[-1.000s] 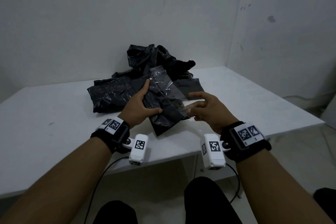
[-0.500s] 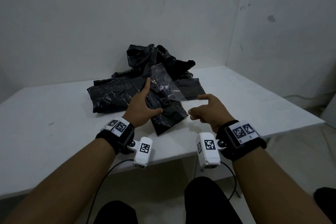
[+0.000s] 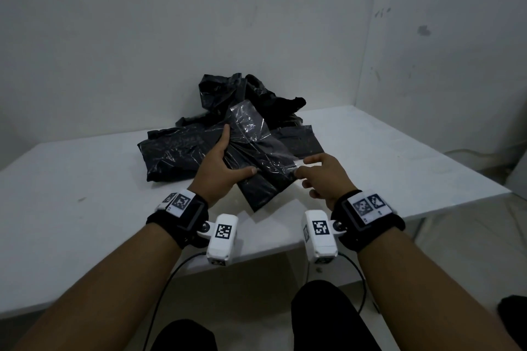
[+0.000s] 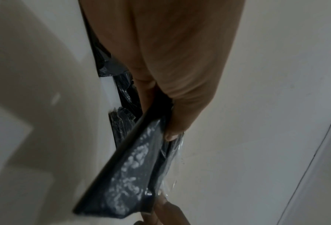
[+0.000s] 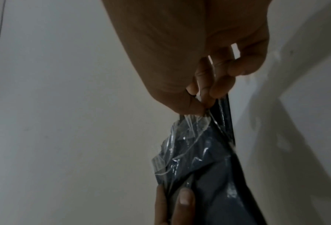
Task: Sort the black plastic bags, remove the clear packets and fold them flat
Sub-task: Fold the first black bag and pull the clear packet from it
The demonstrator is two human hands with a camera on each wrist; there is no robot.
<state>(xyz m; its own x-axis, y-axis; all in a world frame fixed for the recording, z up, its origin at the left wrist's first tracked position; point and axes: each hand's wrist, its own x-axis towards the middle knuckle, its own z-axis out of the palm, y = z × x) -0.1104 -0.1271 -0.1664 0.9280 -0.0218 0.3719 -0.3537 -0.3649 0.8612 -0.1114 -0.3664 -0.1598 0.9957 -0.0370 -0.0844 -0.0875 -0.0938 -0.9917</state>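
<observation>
A clear packet (image 3: 253,137) wrapped around a folded black bag (image 3: 262,191) is held above the white table (image 3: 85,179), in front of a heap of black plastic bags (image 3: 176,151). My left hand (image 3: 222,162) grips the packet's left side, thumb on top and fingers underneath; the left wrist view shows the thumb (image 4: 170,134) pressed on the black bag (image 4: 128,175). My right hand (image 3: 322,177) pinches the packet's near right corner. In the right wrist view the thumb and fingers (image 5: 199,103) pinch the clear film (image 5: 185,137).
Crumpled black bags (image 3: 228,91) pile up at the back of the table against the wall. The table's front edge (image 3: 256,253) runs just under my wrists, and my knees (image 3: 322,308) are below it. Walls close the back and right.
My right hand had let go and drawn back half a second ago; now it has moved in again and pinches the packet's corner. The left hand keeps its hold.
</observation>
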